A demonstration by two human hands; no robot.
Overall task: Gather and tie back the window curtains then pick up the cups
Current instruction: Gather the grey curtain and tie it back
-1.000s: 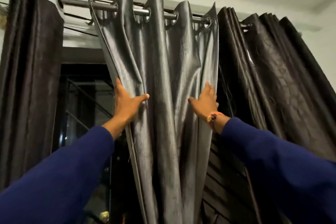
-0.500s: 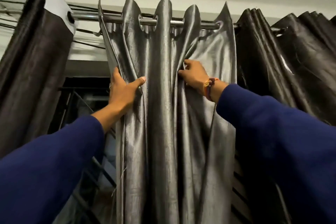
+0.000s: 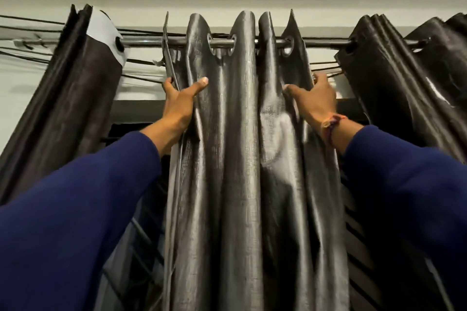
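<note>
Up under the ceiling runs the curtain rod (image 3: 321, 42). Our left hand (image 3: 180, 106) clamps the grey curtain (image 3: 242, 159) by its left edge, thumb across the front; our right hand (image 3: 313, 101) curls round the right folds.

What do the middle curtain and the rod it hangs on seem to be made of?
Middle curtain: woven cloth with a satin-like sheen, probably synthetic; bright streaks run down its folds and a fine slubby weave shows.
Rod: looks like polished metal, with a long highlight along its round bar; the curtain's eyelets look metallic too.
</note>
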